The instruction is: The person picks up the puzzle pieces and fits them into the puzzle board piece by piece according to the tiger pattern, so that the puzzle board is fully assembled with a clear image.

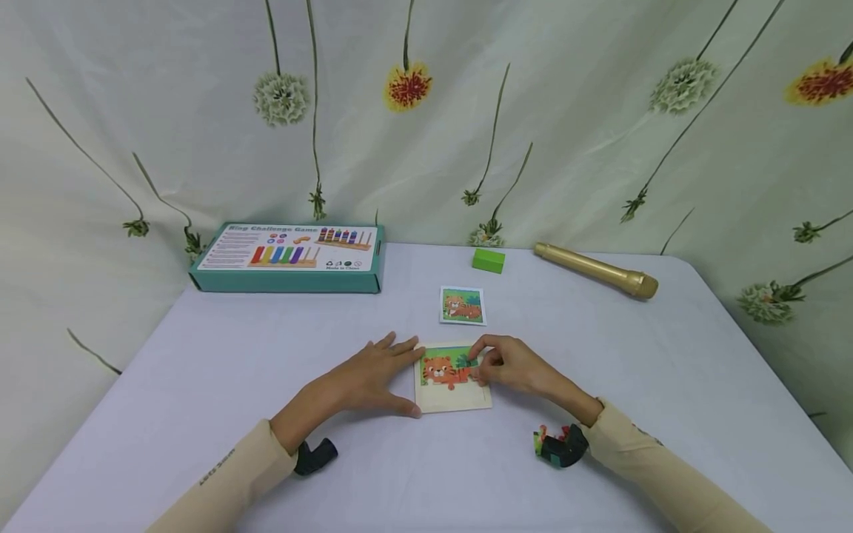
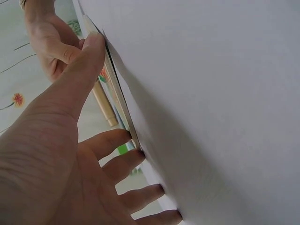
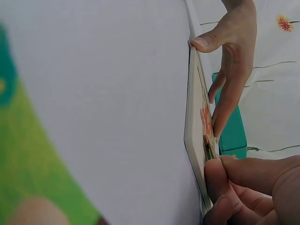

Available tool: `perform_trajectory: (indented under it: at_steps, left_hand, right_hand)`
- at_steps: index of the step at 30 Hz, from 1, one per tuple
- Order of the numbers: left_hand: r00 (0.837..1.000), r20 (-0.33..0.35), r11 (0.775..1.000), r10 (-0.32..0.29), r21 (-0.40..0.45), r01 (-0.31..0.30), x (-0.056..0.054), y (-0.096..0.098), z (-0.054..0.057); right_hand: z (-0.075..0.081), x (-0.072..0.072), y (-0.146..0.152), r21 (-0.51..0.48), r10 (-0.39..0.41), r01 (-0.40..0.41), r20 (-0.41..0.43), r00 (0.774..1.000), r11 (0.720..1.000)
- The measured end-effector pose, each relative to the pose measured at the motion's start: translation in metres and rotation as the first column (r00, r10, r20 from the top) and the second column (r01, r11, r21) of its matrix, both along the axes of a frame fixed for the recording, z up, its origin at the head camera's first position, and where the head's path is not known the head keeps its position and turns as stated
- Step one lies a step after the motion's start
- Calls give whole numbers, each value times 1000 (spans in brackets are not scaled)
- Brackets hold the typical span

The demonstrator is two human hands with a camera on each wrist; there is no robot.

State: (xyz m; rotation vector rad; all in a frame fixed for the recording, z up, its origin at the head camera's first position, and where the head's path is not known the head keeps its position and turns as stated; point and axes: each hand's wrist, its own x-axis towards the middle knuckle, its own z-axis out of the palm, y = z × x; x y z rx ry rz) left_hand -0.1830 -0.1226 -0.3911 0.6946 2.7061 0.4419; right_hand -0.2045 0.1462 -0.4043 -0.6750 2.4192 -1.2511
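Note:
A pale puzzle tray (image 1: 456,402) lies on the table, its upper part filled with joined pieces of a tiger picture (image 1: 437,370). My left hand (image 1: 380,370) rests at its left side with fingers spread; the thumb touches the near left corner and the index fingertip the upper left edge. At the tray's right side, thumb and index finger of my right hand (image 1: 513,365) pinch a puzzle piece (image 3: 211,149), held low against the picture. The fingers partly cover that piece.
Behind the tray lies a small tiger picture card (image 1: 463,306). Farther back are a teal game box (image 1: 286,281), a green block (image 1: 489,260) and a gold microphone (image 1: 593,270). Loose colourful puzzle pieces (image 1: 538,442) lie beside the black wrist camera (image 1: 563,448) under my right sleeve.

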Motion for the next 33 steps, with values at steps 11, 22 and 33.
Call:
perform_trajectory:
  at_steps: [11,22,33]
  left_hand:
    - [1000,-3,1000,-7,0,7,0,-1,-1]
    - [1000,-8,1000,-8,-1,8,1,0,0]
    - [1000,-9,1000,-3,-2,3,1,0,0]
  right_hand:
    - [2,2,-2,17,-7,7,21,1000,1000]
    - [4,2,-3,41,-22,22,10,1000,999]
    - [5,3,-4,51,-21,21,-3,1000,998]
